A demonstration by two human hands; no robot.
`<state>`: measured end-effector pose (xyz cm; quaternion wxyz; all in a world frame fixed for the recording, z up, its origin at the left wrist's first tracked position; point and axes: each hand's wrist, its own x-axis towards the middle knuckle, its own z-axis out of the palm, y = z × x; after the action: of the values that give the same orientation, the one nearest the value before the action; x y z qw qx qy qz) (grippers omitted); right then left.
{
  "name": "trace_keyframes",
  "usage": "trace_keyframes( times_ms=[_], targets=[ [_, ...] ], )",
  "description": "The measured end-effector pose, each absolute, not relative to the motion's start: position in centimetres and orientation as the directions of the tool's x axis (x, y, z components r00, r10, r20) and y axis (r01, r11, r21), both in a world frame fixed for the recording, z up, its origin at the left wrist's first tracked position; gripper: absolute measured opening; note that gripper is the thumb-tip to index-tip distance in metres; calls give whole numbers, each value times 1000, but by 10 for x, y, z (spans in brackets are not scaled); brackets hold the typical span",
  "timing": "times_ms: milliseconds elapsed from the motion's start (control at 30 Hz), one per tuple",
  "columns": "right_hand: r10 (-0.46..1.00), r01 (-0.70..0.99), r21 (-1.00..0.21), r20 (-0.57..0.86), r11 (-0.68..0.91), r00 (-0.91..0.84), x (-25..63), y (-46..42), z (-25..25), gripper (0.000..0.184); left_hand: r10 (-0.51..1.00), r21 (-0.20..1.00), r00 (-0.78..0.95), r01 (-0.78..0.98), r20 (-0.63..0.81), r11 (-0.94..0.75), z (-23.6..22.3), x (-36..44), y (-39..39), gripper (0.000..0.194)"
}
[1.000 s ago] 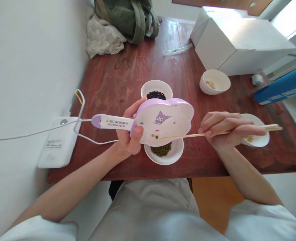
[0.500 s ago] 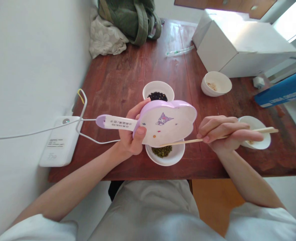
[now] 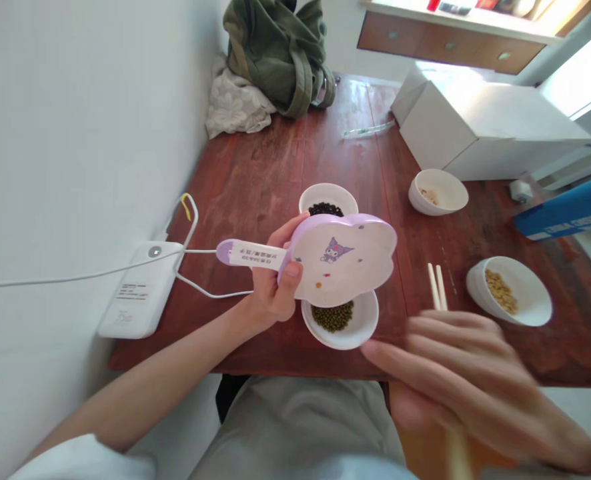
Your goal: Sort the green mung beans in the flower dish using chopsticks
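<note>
My left hand (image 3: pixel 275 287) is closed on a purple-and-white flower-shaped bowl with a handle (image 3: pixel 365 257), its thumb over the rim. A cartoon figure and small coloured prints mark its inside, and a label covers the handle. The bowl is tilted above a white bowl of green beans (image 3: pixel 333 317). Behind it, a white bowl of black beans (image 3: pixel 328 208) is partly hidden. My right hand (image 3: pixel 465 373), blurred, grips a pair of chopsticks (image 3: pixel 438 287) with one end pointing away from me; its index finger stretches toward the green bean bowl.
To the right stand a bowl of yellowish beans (image 3: pixel 500 292) and a bowl with a few pale pieces (image 3: pixel 433 195). A white box (image 3: pixel 480 133), a blue box (image 3: pixel 570 207) and a green bag (image 3: pixel 285 60) lie around the table. A white power bank with cables (image 3: pixel 135 293) leans at left.
My right hand has drawn back toward me and turned, taking the chopsticks away from the flower-shaped bowl's edge. The yellowish beans now show. The whole view has shifted slightly; my left hand keeps its hold.
</note>
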<state>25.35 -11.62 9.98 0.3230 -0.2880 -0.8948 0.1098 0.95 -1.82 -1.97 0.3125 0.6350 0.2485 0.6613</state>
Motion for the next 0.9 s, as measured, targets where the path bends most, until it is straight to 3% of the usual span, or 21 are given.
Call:
trace_keyframes(
  times_ms=[67, 133, 267, 400, 633, 800, 900],
  targets=[
    [538, 530, -162, 463, 833, -704, 232, -96, 82, 29, 740, 734, -19, -110, 672, -670, -20, 9, -19, 59],
    [552, 603, -16, 423, 797, -718, 218, -81, 64, 32, 715, 709, -25, -112, 699, -697, -18, 8, -19, 59],
    [638, 668, 75, 238, 740, -733, 210, -77, 52, 36, 727, 719, -19, -128, 686, -683, -13, 7, -20, 57],
    [654, 668, 84, 148, 740, -742, 209, -84, 63, 33, 736, 727, -63, -116, 674, -677, -9, 7, -22, 56],
    [696, 696, -1, 22, 718, -718, 208, -81, 80, 9, 807, 808, -128, -53, 577, -586, -10, 3, -24, 54],
    [716, 709, -101, 121, 698, -688, 229, -90, 88, 4, 808, 831, -245, -19, 536, -557, -13, 1, -17, 57],
    [841, 830, -172, 236, 530, -488, 275, -100, 97, 12, 841, 878, -307, -33, 446, -477, -10, 0, -13, 60]
  ],
)
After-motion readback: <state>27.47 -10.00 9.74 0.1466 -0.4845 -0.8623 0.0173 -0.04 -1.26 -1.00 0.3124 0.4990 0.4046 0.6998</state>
